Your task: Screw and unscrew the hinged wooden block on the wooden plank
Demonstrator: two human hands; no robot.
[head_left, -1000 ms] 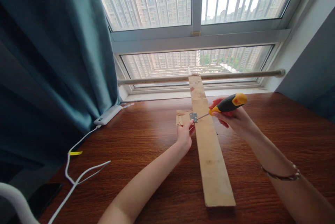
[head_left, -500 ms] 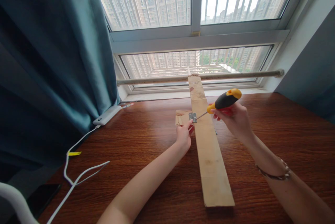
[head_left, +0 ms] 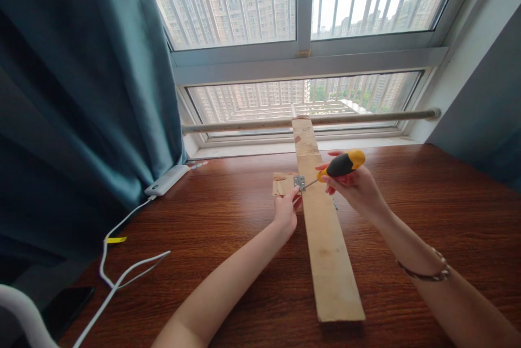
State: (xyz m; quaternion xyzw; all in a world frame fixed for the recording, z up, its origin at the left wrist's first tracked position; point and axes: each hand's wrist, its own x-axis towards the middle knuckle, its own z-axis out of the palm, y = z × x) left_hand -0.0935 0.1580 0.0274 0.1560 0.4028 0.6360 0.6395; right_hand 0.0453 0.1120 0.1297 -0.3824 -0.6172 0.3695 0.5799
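The right hand [head_left: 355,188] is clamped on the screwdriver [head_left: 341,164], whose shaft slants down and left to the hinge [head_left: 300,181] at the left edge of the plank [head_left: 328,239], just beyond the nearer left hand [head_left: 286,211], whose fingertips touch there, grip unclear, beside the small block [head_left: 280,183] on the counter [head_left: 220,217].

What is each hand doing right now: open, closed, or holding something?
Left hand: fingertips on the metal hinge by the wooden plank; grip cannot be told.
Right hand: closed on the screwdriver.
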